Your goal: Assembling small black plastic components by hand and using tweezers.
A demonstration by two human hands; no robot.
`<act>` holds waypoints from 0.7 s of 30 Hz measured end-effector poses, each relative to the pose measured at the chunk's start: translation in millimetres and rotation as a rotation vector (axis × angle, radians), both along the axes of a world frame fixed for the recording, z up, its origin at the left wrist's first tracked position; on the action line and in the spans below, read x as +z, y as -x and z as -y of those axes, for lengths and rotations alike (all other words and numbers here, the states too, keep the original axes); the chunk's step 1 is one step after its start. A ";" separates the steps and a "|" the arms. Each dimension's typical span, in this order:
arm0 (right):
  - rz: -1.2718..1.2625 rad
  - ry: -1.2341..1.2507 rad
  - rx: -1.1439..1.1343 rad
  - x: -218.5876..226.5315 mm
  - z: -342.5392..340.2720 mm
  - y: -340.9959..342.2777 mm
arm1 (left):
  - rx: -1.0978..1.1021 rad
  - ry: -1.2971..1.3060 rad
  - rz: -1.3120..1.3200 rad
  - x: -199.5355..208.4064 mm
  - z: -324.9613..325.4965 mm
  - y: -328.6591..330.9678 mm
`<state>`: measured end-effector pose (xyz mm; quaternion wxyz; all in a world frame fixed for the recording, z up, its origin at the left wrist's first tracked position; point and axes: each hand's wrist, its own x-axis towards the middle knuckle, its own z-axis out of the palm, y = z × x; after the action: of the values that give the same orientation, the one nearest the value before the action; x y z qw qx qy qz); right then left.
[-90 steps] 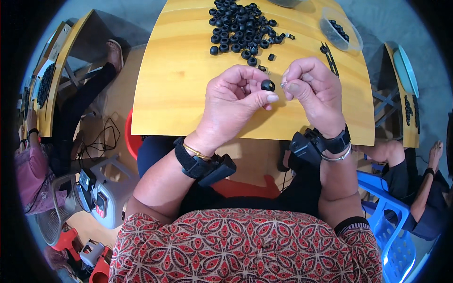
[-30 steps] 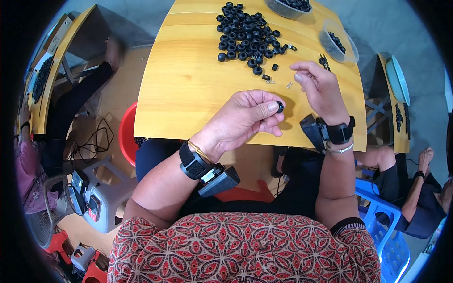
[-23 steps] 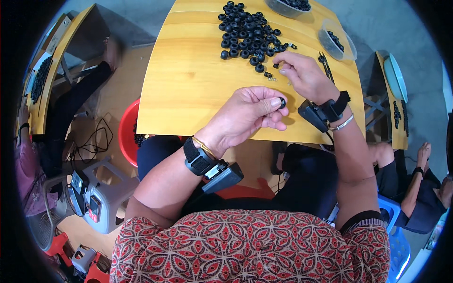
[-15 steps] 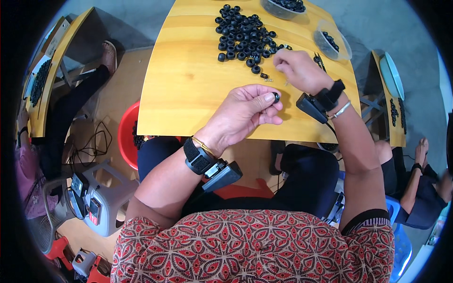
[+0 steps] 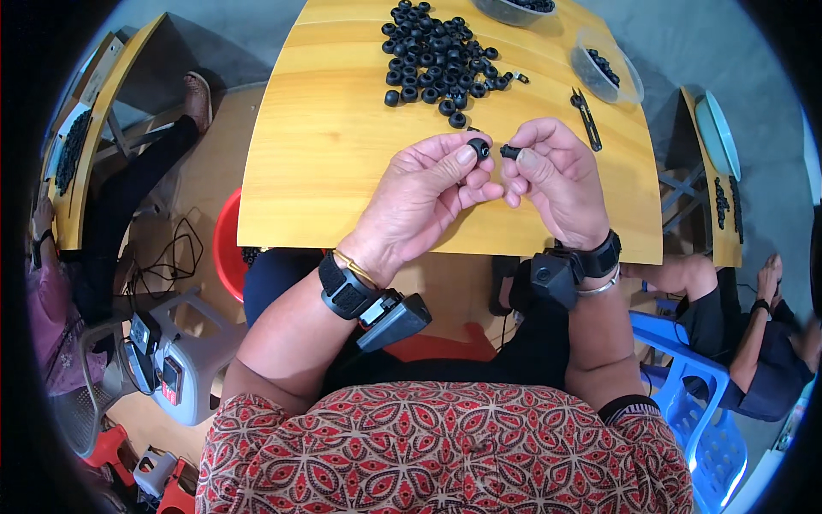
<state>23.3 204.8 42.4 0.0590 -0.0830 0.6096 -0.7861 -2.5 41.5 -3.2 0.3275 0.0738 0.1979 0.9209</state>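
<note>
My left hand point(image 5: 424, 193) pinches a round black part with a hole point(image 5: 479, 149) between thumb and fingers, the hole turned toward the right. Close beside it, my right hand point(image 5: 561, 176) grips a small black plug-like piece point(image 5: 510, 152) by thumb and fingertips. A narrow gap lies between the two pieces, above the near part of the yellow wooden table point(image 5: 342, 154). Just beyond my hands a loose pile of similar round black parts point(image 5: 432, 64) covers the table.
Black thread snips point(image 5: 586, 118) lie beyond my right hand. Clear tubs point(image 5: 632, 81) of black parts stand at the far side. A red basin point(image 5: 229, 248) is left of my knees. People sit at side tables, with a blue plastic chair point(image 5: 698, 403) at right.
My right hand has come back from the pile toward my left hand and now holds a small black piece. My left hand has turned its round part toward it.
</note>
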 end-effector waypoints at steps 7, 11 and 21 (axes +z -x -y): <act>-0.025 -0.024 0.016 -6.6 0.8 4.8 | 0.033 0.074 -0.005 7.0 -1.7 -2.0; -0.054 -0.088 0.016 -7.4 0.6 6.6 | 0.041 0.080 -0.014 3.2 -1.8 -1.0; -0.113 -0.203 -0.023 -4.8 1.4 7.0 | 0.053 0.091 0.003 3.3 -1.8 -1.5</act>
<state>16.3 203.4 37.5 0.0237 -0.1138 0.6894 -0.7150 -1.0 43.3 0.1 0.3064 0.0522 0.2407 0.9195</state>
